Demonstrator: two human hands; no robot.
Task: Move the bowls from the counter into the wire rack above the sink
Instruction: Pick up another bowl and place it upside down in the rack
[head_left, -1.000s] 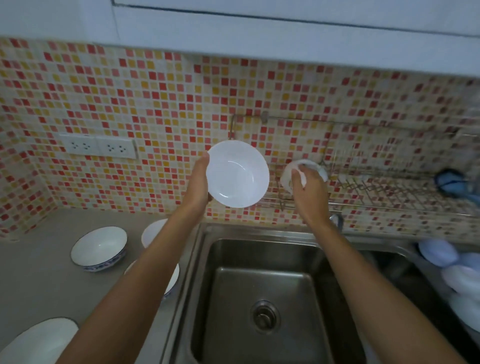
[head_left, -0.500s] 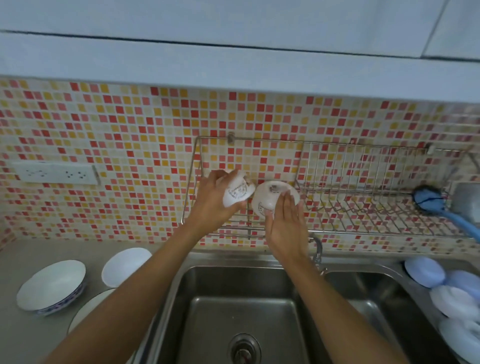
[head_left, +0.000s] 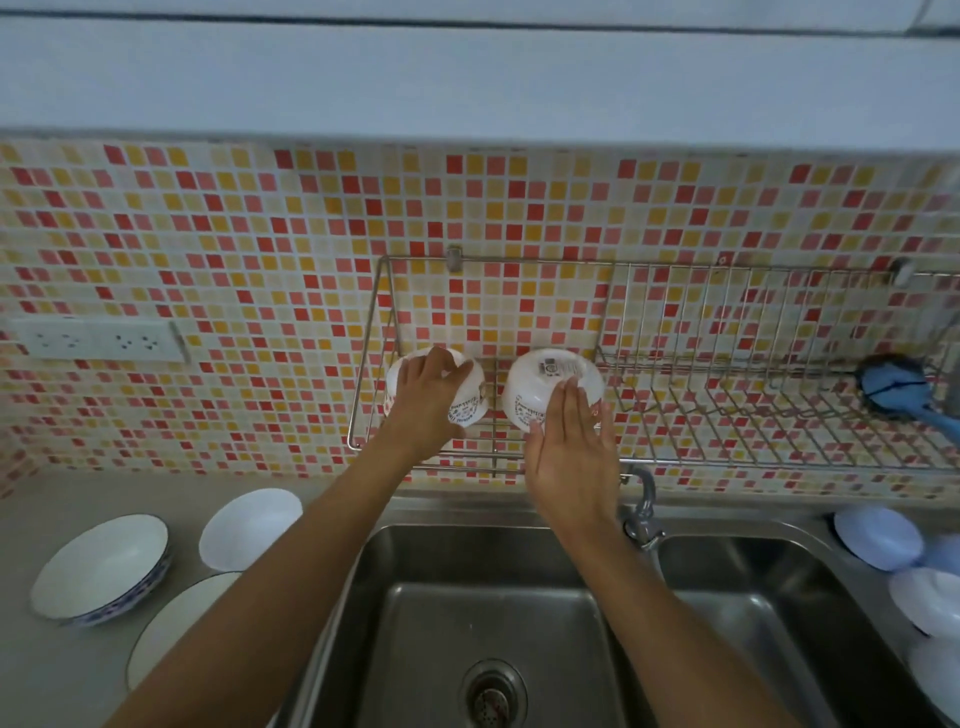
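Two white bowls sit upside down at the left end of the wire rack (head_left: 727, 395) on the tiled wall above the sink. My left hand (head_left: 428, 400) grips the left bowl (head_left: 467, 402) from above, fingers curled over its base. My right hand (head_left: 569, 441) lies flat with fingers straight against the near side of the right bowl (head_left: 545, 384), whose labelled base faces up. On the counter at the left stand a blue-rimmed bowl (head_left: 101, 566), a plain white bowl (head_left: 249, 527) and a dark-rimmed white dish (head_left: 176, 623), partly hidden by my left forearm.
A steel double sink (head_left: 488, 623) lies below the rack, with a tap (head_left: 641, 512) between the basins. A blue brush (head_left: 893, 387) rests at the rack's right end. Several pale blue and white dishes (head_left: 878, 538) lie at the right. A wall socket (head_left: 98, 340) is left.
My left hand turned its bowl over and set it down at the rack's left end, beside the bowl under my right hand. The view has moved in closer to the rack.
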